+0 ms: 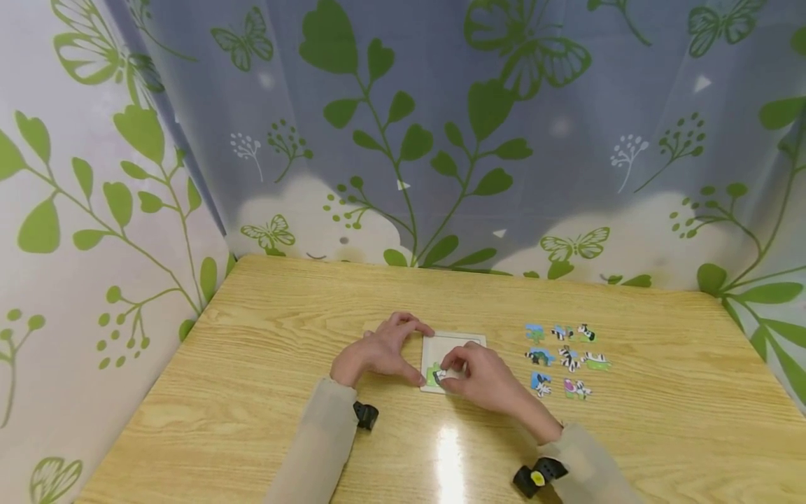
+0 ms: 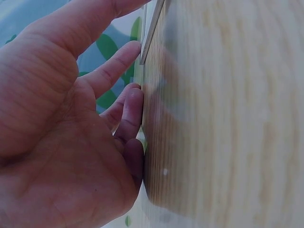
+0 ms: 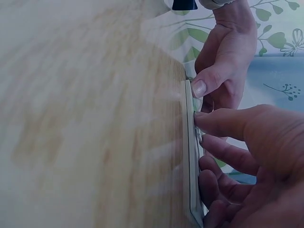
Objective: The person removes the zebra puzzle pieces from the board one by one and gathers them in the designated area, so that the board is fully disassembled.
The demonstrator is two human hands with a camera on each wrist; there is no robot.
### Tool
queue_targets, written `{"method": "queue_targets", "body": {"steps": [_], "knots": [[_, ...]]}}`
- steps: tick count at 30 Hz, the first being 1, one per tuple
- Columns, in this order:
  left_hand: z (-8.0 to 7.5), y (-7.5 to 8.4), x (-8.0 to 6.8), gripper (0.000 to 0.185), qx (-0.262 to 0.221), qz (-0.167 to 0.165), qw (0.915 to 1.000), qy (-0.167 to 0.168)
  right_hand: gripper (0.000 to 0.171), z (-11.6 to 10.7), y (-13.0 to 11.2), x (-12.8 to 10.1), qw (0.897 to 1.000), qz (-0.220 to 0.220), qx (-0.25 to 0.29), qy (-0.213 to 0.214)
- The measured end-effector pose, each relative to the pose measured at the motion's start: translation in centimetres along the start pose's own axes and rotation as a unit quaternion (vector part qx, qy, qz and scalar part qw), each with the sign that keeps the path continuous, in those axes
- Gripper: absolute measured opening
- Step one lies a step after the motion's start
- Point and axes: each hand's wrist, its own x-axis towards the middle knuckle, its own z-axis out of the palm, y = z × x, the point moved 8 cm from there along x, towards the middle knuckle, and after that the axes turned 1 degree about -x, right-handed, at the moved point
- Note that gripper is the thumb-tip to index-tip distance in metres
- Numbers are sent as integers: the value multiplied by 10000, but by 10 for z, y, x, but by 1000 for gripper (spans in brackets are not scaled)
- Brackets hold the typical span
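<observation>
Open tabletop [image 1: 264,364] left of the puzzle tray [image 1: 455,342] — free passage. Right side crowded by loose puzzle pieces [image 1: 567,358]; curtain [image 1: 441,140] close behind — blocked.

Left hand [image 1: 384,350] fingers arched (thumb out), right hand [image 1: 481,378] grip pinching, both forearms angled inward

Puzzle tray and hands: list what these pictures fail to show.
- Puzzle tray: in the head view the right hand covers its near half; how many pieces sit inside is hidden.
- Piece under the right fingers: too small to make out its picture.
- Loose pieces: too small to tell shapes.
- Left hand: the left wrist view is blurred, so its grip on the tray is unclear.
</observation>
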Motion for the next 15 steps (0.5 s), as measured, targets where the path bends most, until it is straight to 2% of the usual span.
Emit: {"method": "queue_targets", "body": {"steps": [6,15], "knots": [[0,1,1,77,9,-23,10000,-29,12,-3,2,-1,9989,99,466,41],[0,1,0,77,23,-3,10000,-46,7,-4,11,-4,9907,394,1303,38]]}}
